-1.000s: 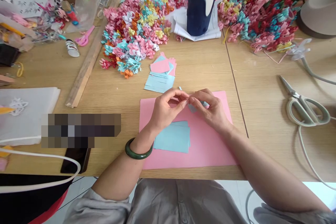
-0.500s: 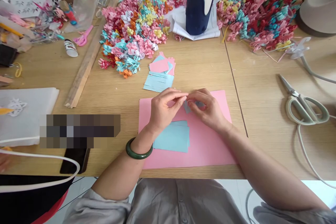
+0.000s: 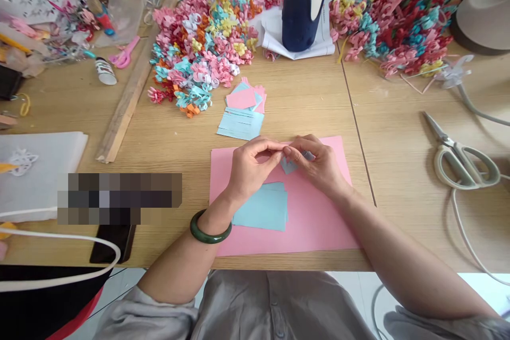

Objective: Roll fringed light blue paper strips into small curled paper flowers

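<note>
Reaching in: both forearms angle up from the near table edge, wrists meeting over the pink sheet (image 3: 319,223).
Left hand (image 3: 251,167): fingers curled, thumb and forefinger pinching the small blue paper piece (image 3: 287,166); a green bangle (image 3: 210,229) circles the wrist.
Right hand (image 3: 319,167): fingers bent, tips pinching the same piece from the other side.
Blue paper piece: held just above the pink sheet, between both hands.
Blue stack (image 3: 263,210): lying on the pink sheet, near the left wrist.
Farther: cut slips (image 3: 242,117), then curled paper flowers (image 3: 203,53).
Right side: scissors (image 3: 462,156), well apart.
</note>
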The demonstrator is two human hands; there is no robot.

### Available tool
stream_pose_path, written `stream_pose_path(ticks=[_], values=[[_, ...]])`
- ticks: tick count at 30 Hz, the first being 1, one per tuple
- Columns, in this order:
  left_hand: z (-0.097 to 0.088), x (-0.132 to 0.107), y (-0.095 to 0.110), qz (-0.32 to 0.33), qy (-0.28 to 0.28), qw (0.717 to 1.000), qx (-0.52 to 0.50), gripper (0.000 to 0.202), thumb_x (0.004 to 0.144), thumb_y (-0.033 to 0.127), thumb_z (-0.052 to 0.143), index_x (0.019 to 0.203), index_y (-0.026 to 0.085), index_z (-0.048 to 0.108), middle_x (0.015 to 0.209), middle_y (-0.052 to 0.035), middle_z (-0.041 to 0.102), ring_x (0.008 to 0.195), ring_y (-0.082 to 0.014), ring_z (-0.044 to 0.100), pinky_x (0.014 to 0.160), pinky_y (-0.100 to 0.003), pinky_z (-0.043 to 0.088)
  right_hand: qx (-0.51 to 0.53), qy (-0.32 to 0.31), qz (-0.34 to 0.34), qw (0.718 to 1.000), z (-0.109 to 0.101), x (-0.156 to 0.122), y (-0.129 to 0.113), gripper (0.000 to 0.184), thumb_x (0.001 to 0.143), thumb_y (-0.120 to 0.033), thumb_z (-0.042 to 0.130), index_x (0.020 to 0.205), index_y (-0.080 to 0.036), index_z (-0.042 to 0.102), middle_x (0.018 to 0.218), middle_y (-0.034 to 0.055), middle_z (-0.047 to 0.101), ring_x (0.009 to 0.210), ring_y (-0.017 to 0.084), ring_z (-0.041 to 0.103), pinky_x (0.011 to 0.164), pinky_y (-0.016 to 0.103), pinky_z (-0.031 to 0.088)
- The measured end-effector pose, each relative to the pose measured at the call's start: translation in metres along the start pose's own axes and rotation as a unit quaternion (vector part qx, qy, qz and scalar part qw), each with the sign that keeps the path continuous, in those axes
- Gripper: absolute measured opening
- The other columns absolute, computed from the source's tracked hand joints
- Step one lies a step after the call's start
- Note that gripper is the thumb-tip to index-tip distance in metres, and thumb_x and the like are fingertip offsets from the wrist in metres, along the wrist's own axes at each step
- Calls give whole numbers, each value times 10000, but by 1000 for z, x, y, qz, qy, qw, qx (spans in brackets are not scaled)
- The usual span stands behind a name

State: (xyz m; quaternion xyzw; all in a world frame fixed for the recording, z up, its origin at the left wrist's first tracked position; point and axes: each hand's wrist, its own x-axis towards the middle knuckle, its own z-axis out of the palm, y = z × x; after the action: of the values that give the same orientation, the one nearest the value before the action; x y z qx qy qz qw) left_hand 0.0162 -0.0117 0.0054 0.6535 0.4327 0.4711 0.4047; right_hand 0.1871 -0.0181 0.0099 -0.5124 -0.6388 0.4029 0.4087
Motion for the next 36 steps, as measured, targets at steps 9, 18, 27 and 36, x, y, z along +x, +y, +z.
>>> stream_pose_path(ticks=[9, 18, 27, 36], values=[[-3, 1, 1, -117, -27, 987, -102, 293, 799, 237, 743, 1090, 206, 755, 970, -41, 764, 876, -158, 709, 836, -294, 592, 9, -2, -8, 1000, -2, 1, 0, 474, 858, -658, 569, 704, -221, 669, 769, 45, 688, 846, 199, 582, 756, 340, 451], [-1, 5, 3, -187, 3, 969, -160, 306, 745, 329, 798, 1009, 176, 768, 824, -35, 767, 706, -137, 700, 751, -306, 602, -4, 10, 11, 1000, -3, 1, -2, 452, 873, -638, 570, 696, -230, 655, 797, 50, 717, 875, 209, 593, 716, 342, 452], [-1, 4, -1, -175, 6, 970, -171, 348, 746, 235, 777, 1089, 188, 741, 910, -31, 739, 840, -126, 679, 814, -267, 569, -39, -1, -19, 999, -2, 0, 0, 353, 957, -470, 537, 739, -232, 679, 792, 32, 720, 909, 212, 570, 752, 335, 456], [1, 3, -2, -117, -18, 985, -128, 382, 789, 200, 735, 1169, 184, 694, 888, -24, 689, 882, -130, 665, 857, -267, 565, -30, -5, -25, 999, 0, -2, -4, 367, 932, -522, 557, 735, -241, 688, 830, 37, 732, 911, 217, 570, 783, 357, 466]])
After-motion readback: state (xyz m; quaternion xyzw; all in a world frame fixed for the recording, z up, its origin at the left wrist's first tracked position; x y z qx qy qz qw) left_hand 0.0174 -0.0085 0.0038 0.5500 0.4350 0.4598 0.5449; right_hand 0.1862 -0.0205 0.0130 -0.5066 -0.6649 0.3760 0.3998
